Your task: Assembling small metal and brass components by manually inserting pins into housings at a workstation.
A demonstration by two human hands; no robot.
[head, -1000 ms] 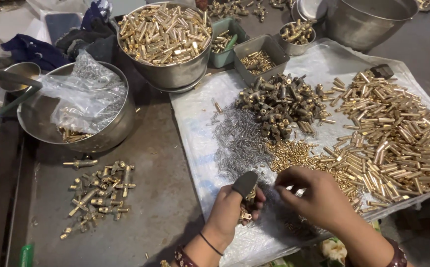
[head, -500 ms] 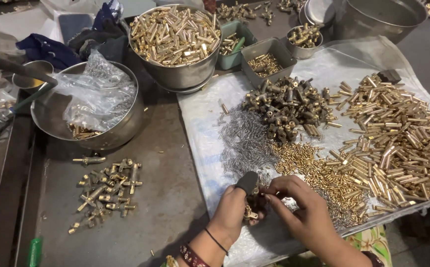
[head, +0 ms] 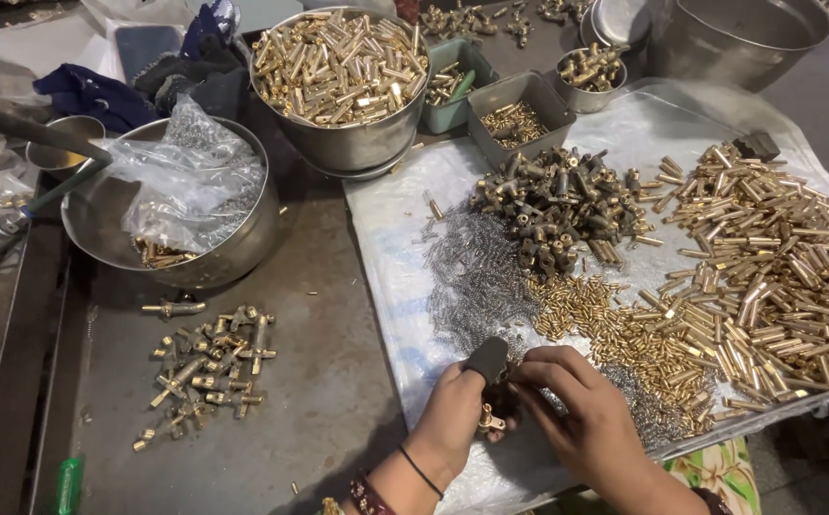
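My left hand [head: 453, 418] grips a small brass fitting [head: 488, 418] near the front edge of a plastic-covered tray [head: 391, 238]; a dark grey cap covers its thumb. My right hand [head: 581, 410] meets it from the right, fingertips pinched on the same fitting. Just beyond my hands lie a heap of thin steel springs [head: 476, 277] and a spread of small brass pins [head: 615, 329]. Farther back sits a pile of dark brass fittings [head: 558, 205], and brass tubes [head: 777, 257] cover the tray's right side.
A group of assembled brass parts [head: 209, 362] lies on the dark metal table at left. A steel bowl with a plastic bag [head: 181, 205] and a steel bowl full of brass tubes [head: 338, 72] stand behind. Small bins [head: 519, 110] sit at the back.
My right hand came in from the pins on the right and closed on the fitting held in my left hand. The view shifted slightly.
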